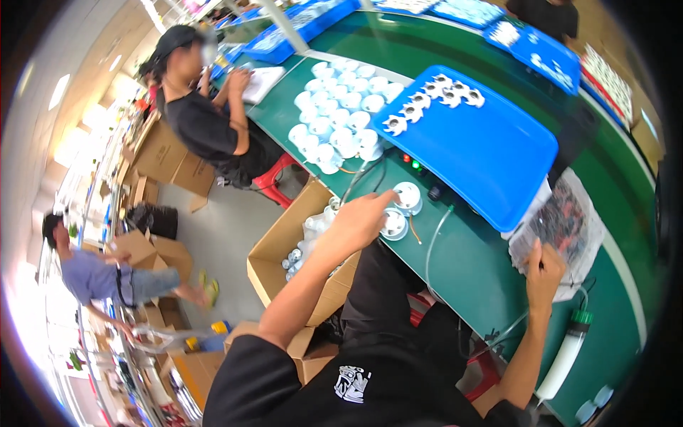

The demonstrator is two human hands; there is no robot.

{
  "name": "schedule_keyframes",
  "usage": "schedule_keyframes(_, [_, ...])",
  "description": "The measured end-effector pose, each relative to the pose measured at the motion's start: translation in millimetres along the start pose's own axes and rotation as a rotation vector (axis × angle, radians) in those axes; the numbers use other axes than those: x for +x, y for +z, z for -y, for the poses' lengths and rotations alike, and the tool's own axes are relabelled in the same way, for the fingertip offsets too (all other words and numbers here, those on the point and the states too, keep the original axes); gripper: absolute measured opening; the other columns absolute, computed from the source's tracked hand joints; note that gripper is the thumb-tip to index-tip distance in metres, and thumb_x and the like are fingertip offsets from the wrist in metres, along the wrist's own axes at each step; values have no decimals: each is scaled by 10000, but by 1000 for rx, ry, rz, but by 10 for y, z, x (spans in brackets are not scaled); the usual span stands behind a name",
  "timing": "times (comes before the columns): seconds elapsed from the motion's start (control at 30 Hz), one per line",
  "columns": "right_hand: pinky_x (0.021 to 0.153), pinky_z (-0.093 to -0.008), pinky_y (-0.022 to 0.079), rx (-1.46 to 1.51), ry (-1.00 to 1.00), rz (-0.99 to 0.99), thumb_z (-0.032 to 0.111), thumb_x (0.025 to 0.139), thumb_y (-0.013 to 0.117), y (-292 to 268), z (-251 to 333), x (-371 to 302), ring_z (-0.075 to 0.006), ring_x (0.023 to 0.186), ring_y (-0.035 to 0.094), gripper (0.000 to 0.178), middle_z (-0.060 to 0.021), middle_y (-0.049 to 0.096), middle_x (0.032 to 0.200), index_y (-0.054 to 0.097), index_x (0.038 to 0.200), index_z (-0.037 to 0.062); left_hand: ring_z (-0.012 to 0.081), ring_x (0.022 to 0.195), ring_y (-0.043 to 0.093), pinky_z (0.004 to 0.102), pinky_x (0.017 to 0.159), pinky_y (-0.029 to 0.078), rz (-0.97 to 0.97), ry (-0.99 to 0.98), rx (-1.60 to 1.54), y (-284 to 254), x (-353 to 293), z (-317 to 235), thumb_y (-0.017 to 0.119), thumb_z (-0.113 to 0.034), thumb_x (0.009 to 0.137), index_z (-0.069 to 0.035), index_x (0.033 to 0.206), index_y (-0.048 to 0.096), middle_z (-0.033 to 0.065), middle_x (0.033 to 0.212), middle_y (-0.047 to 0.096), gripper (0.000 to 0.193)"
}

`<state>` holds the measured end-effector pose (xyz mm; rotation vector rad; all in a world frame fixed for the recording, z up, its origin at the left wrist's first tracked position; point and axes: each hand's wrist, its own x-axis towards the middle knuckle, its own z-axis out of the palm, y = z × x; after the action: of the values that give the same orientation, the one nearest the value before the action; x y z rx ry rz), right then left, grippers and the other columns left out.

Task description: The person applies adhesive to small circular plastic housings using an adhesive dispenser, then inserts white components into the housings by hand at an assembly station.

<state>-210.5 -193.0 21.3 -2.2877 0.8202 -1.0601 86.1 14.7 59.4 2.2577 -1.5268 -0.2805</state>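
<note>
My left hand (361, 222) hangs over the bench's near edge, index finger stretched toward two round pale-blue plastic housings with white insides. The farther housing (408, 197) is at its fingertip; whether they touch I cannot tell. The nearer housing (393, 225) stands beside the hand, a thin brown wire next to it. My left hand's other fingers are partly hidden beneath it. My right hand (545, 267) is closed, thumb and finger pinched together beside a clear plastic bag (562, 217) of small dark and reddish parts. What it pinches, if anything, is too small to name.
A blue tray (491, 160) holds several white star-shaped parts. Many pale housings (341, 107) stand in rows left of it. A syringe with a green cap (569, 359) lies right, with tubing. A cardboard box (267, 267) is below left. Another person (203, 117) sits at the bench.
</note>
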Motion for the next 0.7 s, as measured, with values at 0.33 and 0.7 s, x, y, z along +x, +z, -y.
schedule_keyframes(0.33, [487,-357,293,-5,51,-11,137,992,522,117,-121,-36,-192,472,421,439,-91,449,544,531,586,-27,226,741,655,365,656,513,101,62,-230,-586,118,316,713,-60,800,-1,985,629,125,815,668,212])
schedule_keyframes(0.7, [480,-372,276,-56,-76,-6,18,920,565,88,1,6,-215,478,405,342,-94,432,543,525,583,-25,381,935,664,469,793,523,-215,-491,522,-1845,733,2598,796,-134,683,-126,951,676,180,973,682,294])
